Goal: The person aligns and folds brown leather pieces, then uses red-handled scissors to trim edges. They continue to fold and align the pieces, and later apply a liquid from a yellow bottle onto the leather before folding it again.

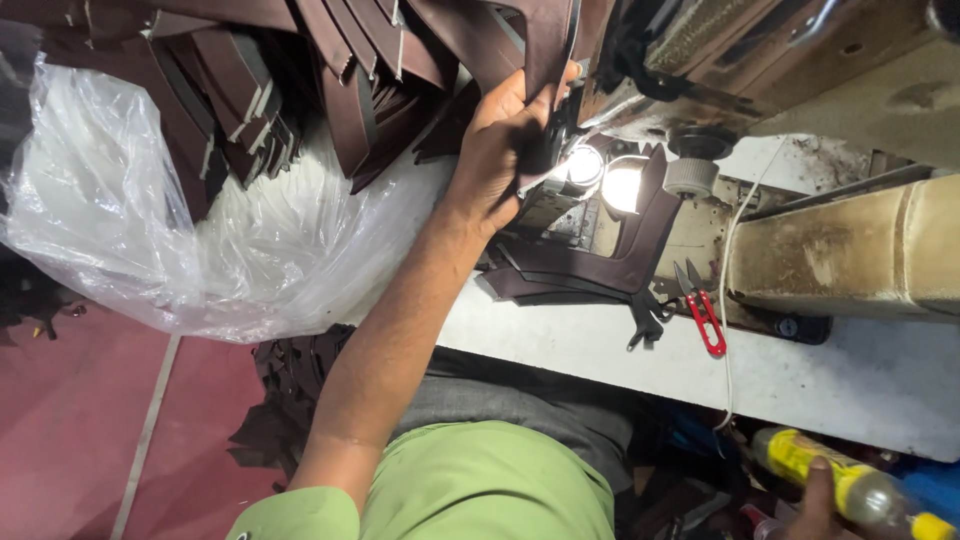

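Head view looked down on a white table (600, 350) carrying a worn sewing machine (840, 260). Left hand (505, 140) was raised at the machine's head, fingers closed on a dark brown leather strip (545, 50) that hung down from above. Right hand (815, 500) sat low at the frame's lower right edge, touching a yellow bottle (830, 475); whether it gripped the bottle could not be told, as only part of the hand showed. Two lamps (605, 178) shone just beside the left hand. Curved brown leather pieces (600, 270) lay on the machine bed below the lamps. Red-handled snips (703, 315) lay just right of those pieces. A heap of brown strips (300, 80) sat on a clear plastic bag (150, 240) at upper left, overhanging the table's edge. More dark cut pieces (290, 385) lay on the red floor (70, 420) beneath. The person wore a green shirt (480, 485).
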